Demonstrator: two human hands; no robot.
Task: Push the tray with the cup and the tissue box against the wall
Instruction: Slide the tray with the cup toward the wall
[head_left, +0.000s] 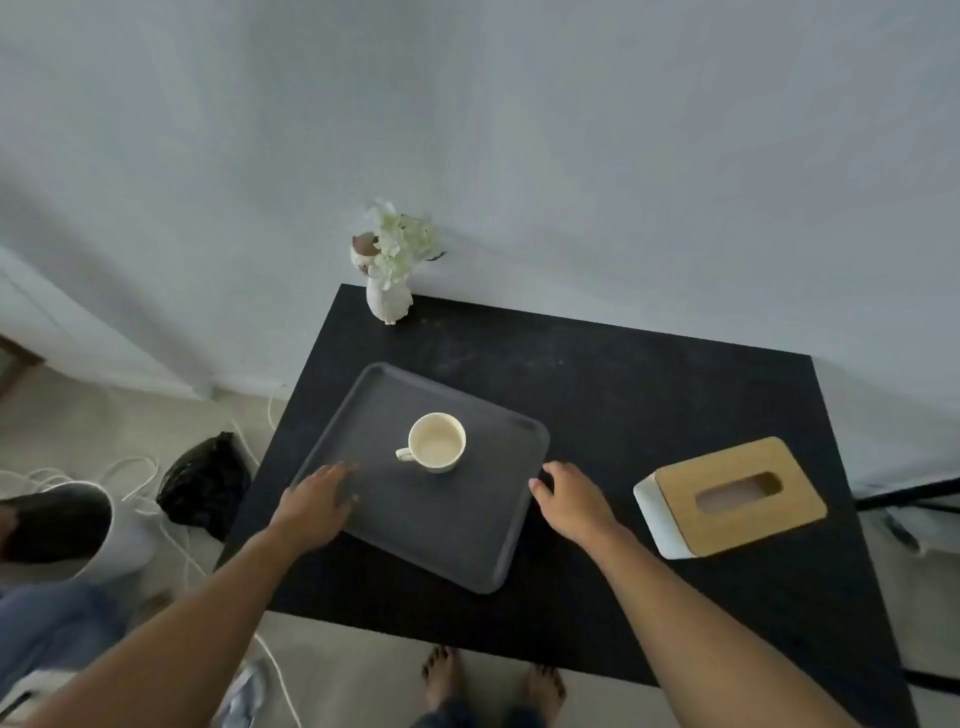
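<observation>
The worktop (649, 395) is black with faint pale speckles. The tray (441, 530) is plain dark grey, the cup (437, 441) cream. The tissue box (727, 499) is white with a tan wood-toned lid. The vase (387, 304) is white, with pale green-white flowers. The wall (571, 156) is light grey.

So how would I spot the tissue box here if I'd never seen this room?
Find the black table standing against the pale wall. On it lies a dark grey tray holding a cream cup; look to the right of that tray, directly on the tabletop. The tissue box is the white block with a light wooden lid and an oval slot, the only wood-coloured thing there.
</observation>
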